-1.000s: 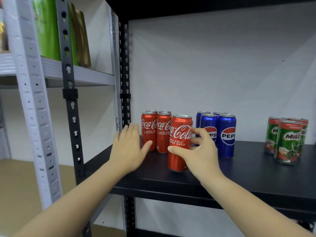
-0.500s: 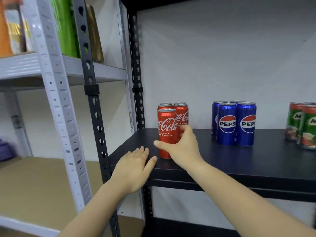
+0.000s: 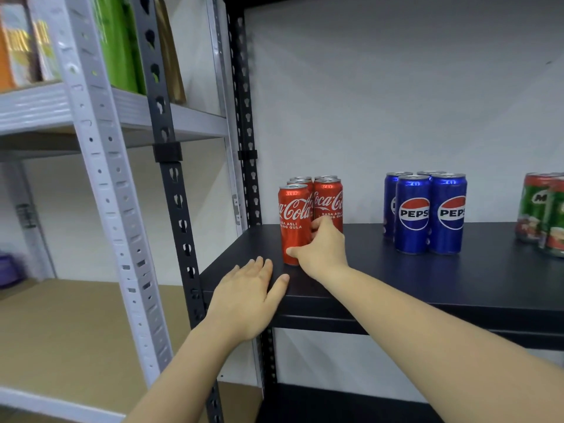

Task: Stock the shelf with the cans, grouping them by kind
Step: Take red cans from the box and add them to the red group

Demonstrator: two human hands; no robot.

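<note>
Five red Coca-Cola cans (image 3: 314,206) stand clustered near the left end of the black shelf (image 3: 396,279), and the head view shows the right hand (image 3: 322,250) curled round the front can (image 3: 293,222), thumb low on its face and fingers reaching behind between it and its neighbours — the step in hand looks like seating this last cola against its own kind. The left hand (image 3: 247,296) lies flat with straight fingers on the shelf's front left corner, holding nothing. Further right along the shelf stand the blue Pepsi cans (image 3: 427,212), well apart from the colas, and the green Milo cans (image 3: 543,212) sit at the right edge of view. The next move probably calls for letting go without rocking the can, then fetching whatever stock remains. Against half a second ago the front can sits closer in beside the cluster, the grip has slid lower, and the left hand has edged further onto the shelf corner.
</note>
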